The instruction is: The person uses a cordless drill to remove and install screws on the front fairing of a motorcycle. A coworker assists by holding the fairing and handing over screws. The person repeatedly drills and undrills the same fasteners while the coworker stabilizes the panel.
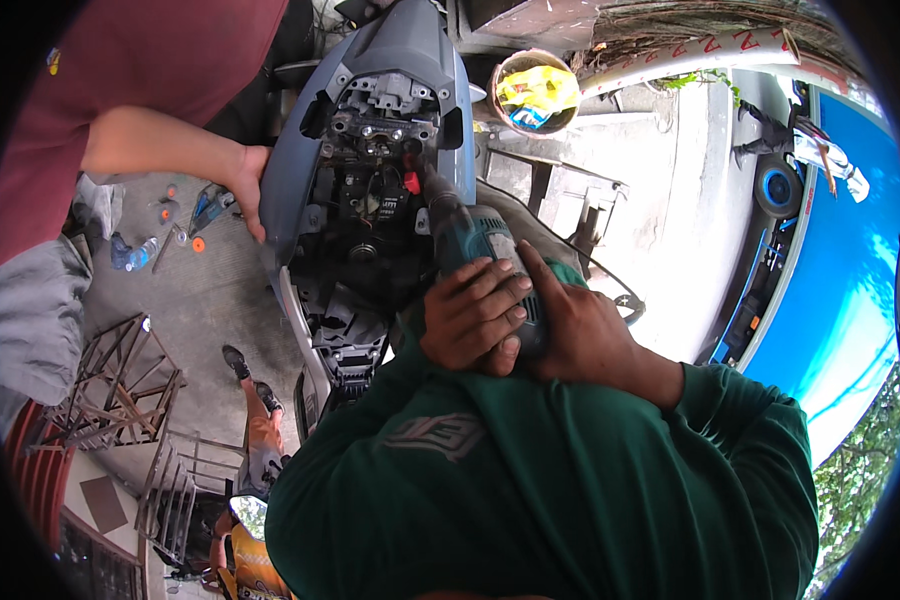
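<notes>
Both my hands are closed around a teal power drill [489, 232]. My left hand [477, 315] wraps its fingers over the near side of the body. My right hand [588, 328] grips the rear, its index finger lying along the casing. The drill's nose points away and slightly left, into the uncovered middle of a scooter with blue-grey panels [395, 45]. Near the tip is a red piece [413, 182]; I cannot tell whether the tip touches it. Left of the drill sits a black battery-like box [387, 207] among wires and metal brackets.
At the left, another person's hand [250, 190] rests on the scooter's side panel. A round bin [497, 95] with a yellow bag stands beyond the drill. Bottles [142, 254] lie on the left floor, near a rusty metal frame [120, 385]. A blue truck [850, 270] stands right.
</notes>
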Action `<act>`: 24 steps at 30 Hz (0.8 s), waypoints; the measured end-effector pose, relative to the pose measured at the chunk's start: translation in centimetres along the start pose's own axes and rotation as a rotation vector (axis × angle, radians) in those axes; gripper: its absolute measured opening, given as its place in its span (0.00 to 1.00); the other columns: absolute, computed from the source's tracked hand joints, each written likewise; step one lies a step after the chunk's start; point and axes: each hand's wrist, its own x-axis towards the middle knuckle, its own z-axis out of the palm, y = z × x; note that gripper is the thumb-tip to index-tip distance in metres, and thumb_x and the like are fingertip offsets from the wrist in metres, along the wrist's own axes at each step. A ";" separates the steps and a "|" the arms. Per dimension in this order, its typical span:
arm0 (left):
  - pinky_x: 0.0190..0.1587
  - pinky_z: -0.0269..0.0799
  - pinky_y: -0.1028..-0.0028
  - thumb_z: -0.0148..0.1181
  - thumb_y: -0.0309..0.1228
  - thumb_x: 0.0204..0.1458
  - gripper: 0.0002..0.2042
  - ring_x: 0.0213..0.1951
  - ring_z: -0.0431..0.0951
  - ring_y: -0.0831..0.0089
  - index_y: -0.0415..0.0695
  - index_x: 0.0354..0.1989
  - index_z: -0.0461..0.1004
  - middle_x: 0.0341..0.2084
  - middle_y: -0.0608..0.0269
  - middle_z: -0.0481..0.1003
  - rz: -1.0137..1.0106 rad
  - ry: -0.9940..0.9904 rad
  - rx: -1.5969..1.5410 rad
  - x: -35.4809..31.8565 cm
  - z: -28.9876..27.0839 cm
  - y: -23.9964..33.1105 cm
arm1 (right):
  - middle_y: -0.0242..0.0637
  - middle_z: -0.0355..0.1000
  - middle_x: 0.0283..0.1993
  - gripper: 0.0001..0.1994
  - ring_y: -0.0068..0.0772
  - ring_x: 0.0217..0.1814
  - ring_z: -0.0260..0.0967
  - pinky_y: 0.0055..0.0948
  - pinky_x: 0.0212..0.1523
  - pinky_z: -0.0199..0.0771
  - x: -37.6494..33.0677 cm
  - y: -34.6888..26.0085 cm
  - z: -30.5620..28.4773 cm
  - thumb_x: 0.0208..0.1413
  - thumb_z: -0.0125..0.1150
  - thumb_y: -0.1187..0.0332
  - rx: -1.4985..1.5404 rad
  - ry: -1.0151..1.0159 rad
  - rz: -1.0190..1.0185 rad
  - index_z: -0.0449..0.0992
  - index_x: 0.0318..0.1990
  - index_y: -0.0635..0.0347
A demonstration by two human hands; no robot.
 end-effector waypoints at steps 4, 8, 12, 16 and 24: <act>0.54 0.82 0.45 0.52 0.34 0.64 0.13 0.48 0.88 0.43 0.37 0.41 0.77 0.42 0.41 0.86 0.014 0.057 -0.035 -0.2 -0.6 -0.2 | 0.61 0.79 0.49 0.62 0.64 0.47 0.81 0.52 0.49 0.82 0.4 0.0 0.7 0.41 0.71 0.64 0.003 -0.008 -0.060 0.38 0.81 0.70; 0.54 0.83 0.46 0.52 0.35 0.64 0.13 0.47 0.88 0.44 0.36 0.39 0.77 0.41 0.41 0.86 -0.011 0.047 -0.064 -0.1 -0.9 0.0 | 0.63 0.80 0.41 0.62 0.65 0.43 0.82 0.52 0.48 0.83 0.5 -0.2 1.6 0.41 0.71 0.63 0.037 -0.011 -0.053 0.36 0.81 0.71; 0.54 0.83 0.47 0.56 0.33 0.59 0.11 0.48 0.88 0.45 0.36 0.37 0.78 0.42 0.42 0.86 -0.004 0.036 -0.098 0.3 -1.1 -0.3 | 0.64 0.79 0.33 0.62 0.67 0.39 0.81 0.53 0.46 0.83 0.9 -0.1 1.8 0.42 0.71 0.62 0.094 0.007 -0.055 0.36 0.81 0.73; 0.55 0.83 0.48 0.59 0.32 0.57 0.10 0.49 0.87 0.45 0.36 0.38 0.78 0.43 0.42 0.85 -0.005 0.031 -0.110 0.5 -1.5 -0.4 | 0.64 0.79 0.34 0.62 0.67 0.39 0.81 0.54 0.46 0.82 0.7 -0.1 1.7 0.42 0.71 0.62 0.092 -0.015 -0.047 0.36 0.81 0.73; 0.55 0.83 0.48 0.58 0.32 0.57 0.11 0.50 0.87 0.44 0.36 0.40 0.78 0.43 0.41 0.85 -0.006 0.053 -0.116 0.1 -1.6 -0.5 | 0.64 0.79 0.33 0.62 0.67 0.39 0.81 0.54 0.46 0.82 0.9 -0.5 1.9 0.43 0.71 0.62 0.086 0.043 -0.123 0.35 0.81 0.73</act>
